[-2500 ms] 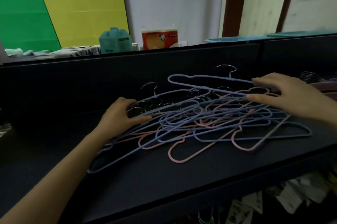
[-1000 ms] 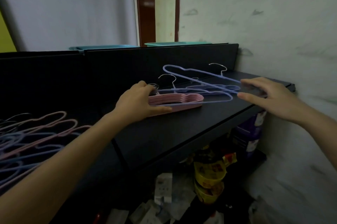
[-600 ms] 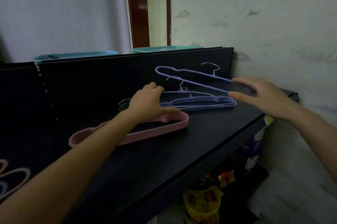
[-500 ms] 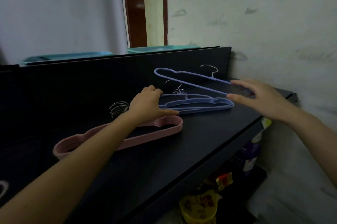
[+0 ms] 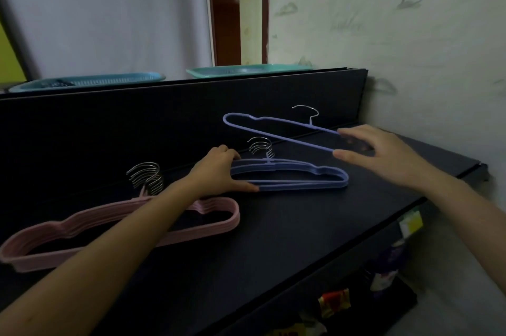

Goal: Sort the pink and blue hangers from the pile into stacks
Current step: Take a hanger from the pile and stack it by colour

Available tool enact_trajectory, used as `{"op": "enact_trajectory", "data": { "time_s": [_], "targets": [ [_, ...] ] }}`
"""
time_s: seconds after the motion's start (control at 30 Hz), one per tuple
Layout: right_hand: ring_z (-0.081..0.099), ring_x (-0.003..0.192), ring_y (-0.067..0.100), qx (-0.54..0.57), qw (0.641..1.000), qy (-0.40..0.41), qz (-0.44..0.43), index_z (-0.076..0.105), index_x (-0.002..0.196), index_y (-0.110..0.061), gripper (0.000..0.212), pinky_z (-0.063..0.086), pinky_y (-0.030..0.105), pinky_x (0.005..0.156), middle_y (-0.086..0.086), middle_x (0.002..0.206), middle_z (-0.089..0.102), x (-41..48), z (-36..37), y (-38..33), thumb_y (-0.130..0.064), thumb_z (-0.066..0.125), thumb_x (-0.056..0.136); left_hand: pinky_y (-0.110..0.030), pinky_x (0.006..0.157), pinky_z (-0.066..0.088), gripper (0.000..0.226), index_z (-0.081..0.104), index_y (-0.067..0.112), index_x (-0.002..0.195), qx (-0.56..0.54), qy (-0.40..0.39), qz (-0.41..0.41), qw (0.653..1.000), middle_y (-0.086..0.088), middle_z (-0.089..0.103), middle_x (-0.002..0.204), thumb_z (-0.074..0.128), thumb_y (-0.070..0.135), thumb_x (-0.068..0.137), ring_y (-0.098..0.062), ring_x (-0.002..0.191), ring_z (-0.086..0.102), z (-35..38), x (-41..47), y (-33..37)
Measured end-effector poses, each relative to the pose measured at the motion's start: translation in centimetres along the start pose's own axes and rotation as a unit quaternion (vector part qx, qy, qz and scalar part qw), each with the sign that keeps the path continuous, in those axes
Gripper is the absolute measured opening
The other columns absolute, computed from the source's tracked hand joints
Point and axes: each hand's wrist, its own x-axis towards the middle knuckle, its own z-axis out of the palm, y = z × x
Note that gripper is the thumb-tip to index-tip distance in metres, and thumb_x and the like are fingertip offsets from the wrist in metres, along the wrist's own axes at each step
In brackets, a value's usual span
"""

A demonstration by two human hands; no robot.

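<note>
**Lowering 1 blue hanger onto its stack**

Judging by the tilt, the thin blue plastic hanger with a metal hook (image 5: pixel 276 131) should be levelled and its hook lined up with the flat stack of blue hangers (image 5: pixel 301 175) below. The right hand (image 5: pixel 383 155) pinches its right end between thumb and half-spread fingers. The left hand (image 5: pixel 219 171) presses the stack's left end. The pink hanger stack (image 5: pixel 213 215) lies beside it on the black shelf (image 5: pixel 273 267).

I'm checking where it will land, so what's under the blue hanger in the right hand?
The blue stack lies flat on the black shelf below the raised blue hanger. The left hand covers the stack's left end; the right hand hides the hanger's right end.
</note>
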Motion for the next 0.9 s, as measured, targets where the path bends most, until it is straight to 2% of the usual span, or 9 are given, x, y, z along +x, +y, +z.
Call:
{"op": "enact_trajectory", "data": {
  "time_s": [0.1,0.3,0.53,0.7,0.77,0.83,0.9],
  "targets": [
    [0.052,0.109,0.006,0.015,1.000,-0.014,-0.015,0.050,0.131,-0.026,0.082,0.044,0.032,0.094,-0.015,0.118,0.050,1.0,0.3,0.5,-0.073,0.045,0.064,-0.028,0.090,0.044,0.078,0.050,0.016,0.121,0.003,-0.007,-0.004,1.000,0.003,0.044,0.110,0.072,0.061,0.061,-0.012,0.102,0.043,0.4,0.5,-0.3],
    [0.049,0.107,0.003,0.003,0.998,-0.044,-0.033,0.047,0.134,-0.029,0.086,0.044,0.036,0.095,-0.018,0.117,0.047,2.4,1.4,0.7,-0.076,0.042,0.063,-0.027,0.090,0.045,0.078,0.050,0.017,0.120,0.003,-0.022,-0.009,1.000,0.002,0.046,0.116,0.074,0.060,0.060,-0.012,0.104,0.044,1.1,1.1,-0.7],
    [0.046,0.109,0.001,-0.011,0.997,-0.067,-0.046,0.044,0.136,-0.031,0.084,0.043,0.039,0.096,-0.022,0.118,0.044,3.4,2.5,0.9,-0.076,0.040,0.065,-0.032,0.091,0.047,0.077,0.047,0.018,0.117,-0.007,-0.020,-0.024,0.999,0.002,0.046,0.117,0.077,0.057,0.057,-0.013,0.102,0.048,1.5,1.6,-0.6],
    [0.047,0.112,0.004,-0.013,0.996,-0.078,-0.050,0.043,0.137,-0.030,0.089,0.043,0.040,0.096,-0.021,0.119,0.044,3.8,3.1,1.0,-0.079,0.037,0.062,-0.033,0.100,0.043,0.095,0.041,0.018,0.131,-0.009,-0.059,-0.037,0.998,0.005,0.044,0.126,0.071,0.066,0.055,-0.012,0.113,0.045,0.6,1.4,-0.8],
    [0.047,0.113,0.005,-0.019,0.995,-0.084,-0.051,0.043,0.137,-0.030,0.090,0.043,0.039,0.096,-0.020,0.119,0.045,3.9,3.4,1.1,-0.079,0.037,0.062,-0.030,0.099,0.044,0.087,0.047,0.022,0.125,-0.053,-0.077,-0.045,0.995,0.009,0.050,0.123,0.070,0.068,0.054,-0.008,0.110,0.050,-0.5,0.8,-1.4],
    [0.048,0.114,0.006,-0.018,0.994,-0.094,-0.050,0.044,0.136,-0.029,0.091,0.043,0.040,0.097,-0.020,0.119,0.045,3.8,4.0,1.1,-0.080,0.037,0.061,-0.024,0.097,0.042,0.075,0.052,0.031,0.110,-0.113,-0.097,-0.066,0.987,0.013,0.057,0.115,0.070,0.072,0.050,-0.005,0.106,0.054,-2.0,-0.4,-2.0],
    [0.048,0.115,0.006,-0.005,0.993,-0.105,-0.051,0.044,0.136,-0.029,0.094,0.043,0.041,0.098,-0.017,0.124,0.047,3.7,4.6,1.0,-0.082,0.036,0.059,-0.028,0.096,0.045,0.085,0.059,0.031,0.102,-0.150,-0.087,-0.089,0.981,0.006,0.064,0.112,0.064,0.084,0.037,-0.010,0.104,0.060,-3.5,-1.3,-3.0]
  ]
}}
